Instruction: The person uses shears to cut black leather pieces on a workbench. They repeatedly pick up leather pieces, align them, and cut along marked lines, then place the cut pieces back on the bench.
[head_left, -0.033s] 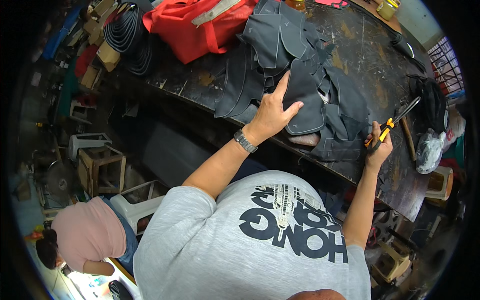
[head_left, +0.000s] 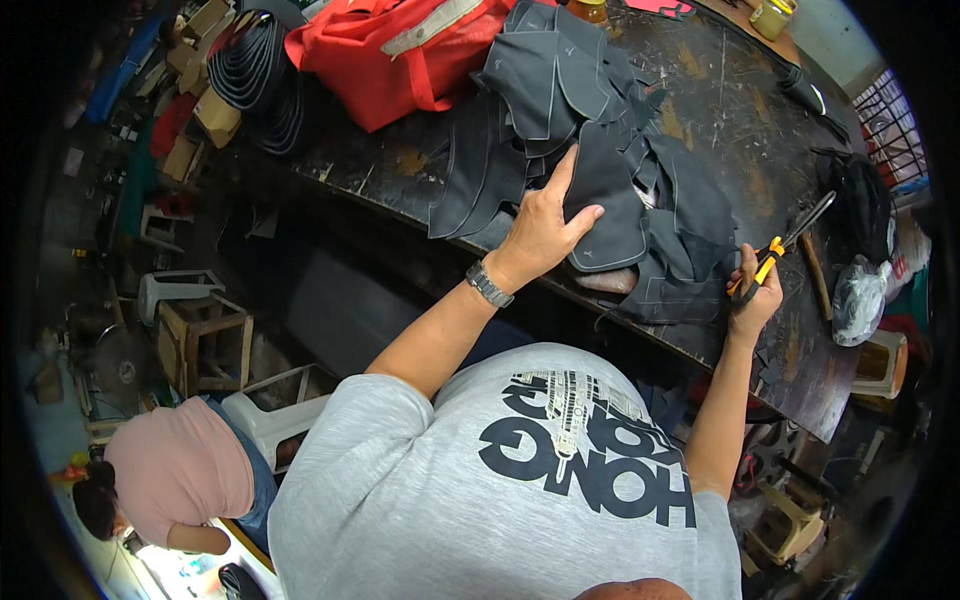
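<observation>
Right now my left hand lies flat, fingers spread, on the pile of dark fabric pieces at the centre of the frame. It presses on the topmost piece, a rounded panel with pale stitching along its edge, probably to keep the stack from sliding. A metal wristwatch sits on that wrist.

My right hand, right of centre, is closed around the orange and black handles of a pair of scissors. The blades point up and to the right, away from the cloth, and rest over the worn dark workbench; I cannot tell whether they are parted or closed. The hand sits just beside the lower right edge of the pile, so the tool is close to the fabric without touching it.

The pile spreads across the bench from the upper middle down toward the near edge, with several pieces overlapping and one hanging slightly over the front. Behind it, at the upper centre, a red bag lies touching the stack. A coil of black strapping rests at the upper left. At the right edge a clear plastic bag sits well apart from the cloth. In the lower left, another person in a pink shirt bends over separate work.
</observation>
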